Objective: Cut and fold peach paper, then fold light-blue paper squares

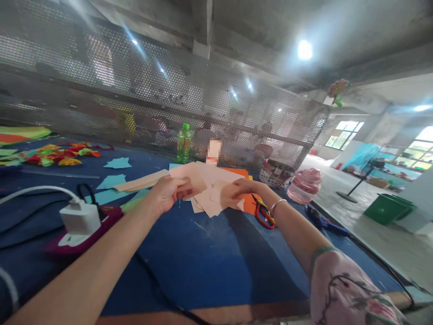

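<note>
Pinched between the thumb and fingers of my left hand (173, 192) is a peach paper piece (193, 177). My right hand (248, 186) has its fingers closed at the edge of another peach paper piece (221, 191). Under and between both hands lies a loose pile of peach paper pieces (211, 208), overlapping at several angles. Orange sheets (249, 205) show from beneath the pile on the right. Red-handled pliers (264, 217) rest just below my right wrist. Long peach strips (142, 179) and light blue paper pieces (113, 182) lie left of my left hand.
A green bottle (184, 143) stands behind the pile, before a perforated metal screen (135, 99). At right are a basket (275, 174), a pink jug (305, 185) and a blue tool (326, 222). A power strip with a white charger (79, 219) and cables occupies the left. Colourful scraps (61, 153) lie farther back.
</note>
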`<state>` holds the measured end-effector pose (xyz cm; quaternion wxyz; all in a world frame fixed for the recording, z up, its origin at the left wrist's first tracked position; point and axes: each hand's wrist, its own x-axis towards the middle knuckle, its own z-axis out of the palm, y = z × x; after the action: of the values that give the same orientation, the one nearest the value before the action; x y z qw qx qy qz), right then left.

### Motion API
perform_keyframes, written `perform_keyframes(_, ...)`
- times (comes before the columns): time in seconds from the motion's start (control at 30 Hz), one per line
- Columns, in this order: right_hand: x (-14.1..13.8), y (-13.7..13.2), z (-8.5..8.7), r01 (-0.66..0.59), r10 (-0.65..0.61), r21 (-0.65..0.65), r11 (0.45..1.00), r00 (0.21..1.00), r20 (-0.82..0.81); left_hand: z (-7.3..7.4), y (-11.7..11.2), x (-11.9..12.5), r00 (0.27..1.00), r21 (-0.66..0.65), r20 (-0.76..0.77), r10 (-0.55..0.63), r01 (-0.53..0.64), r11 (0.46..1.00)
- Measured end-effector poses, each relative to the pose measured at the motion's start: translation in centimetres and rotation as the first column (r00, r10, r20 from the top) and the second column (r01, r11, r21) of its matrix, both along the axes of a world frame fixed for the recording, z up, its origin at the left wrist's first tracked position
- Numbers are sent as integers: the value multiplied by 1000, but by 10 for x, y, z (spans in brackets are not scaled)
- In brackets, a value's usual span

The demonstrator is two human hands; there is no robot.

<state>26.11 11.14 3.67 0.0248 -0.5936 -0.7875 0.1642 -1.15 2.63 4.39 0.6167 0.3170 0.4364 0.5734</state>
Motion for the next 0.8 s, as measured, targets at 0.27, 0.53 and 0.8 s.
perform_keyframes(0.27, -5, -8, 34, -234, 235, -88, 968, 972, -5, 2, 2, -6, 999, 14, 41, 28, -28, 999)
perform_keyframes(0.53, -47, 19, 5, -198, 208, -75, 977, 964, 163, 1, 2, -5, 998, 25, 36, 45, -46, 999)
perform_keyframes(0.8, -38, 29, -4, -142, 148, -44, 989, 972, 183, -2, 3, -3, 998, 39, 38, 44, -45, 998)
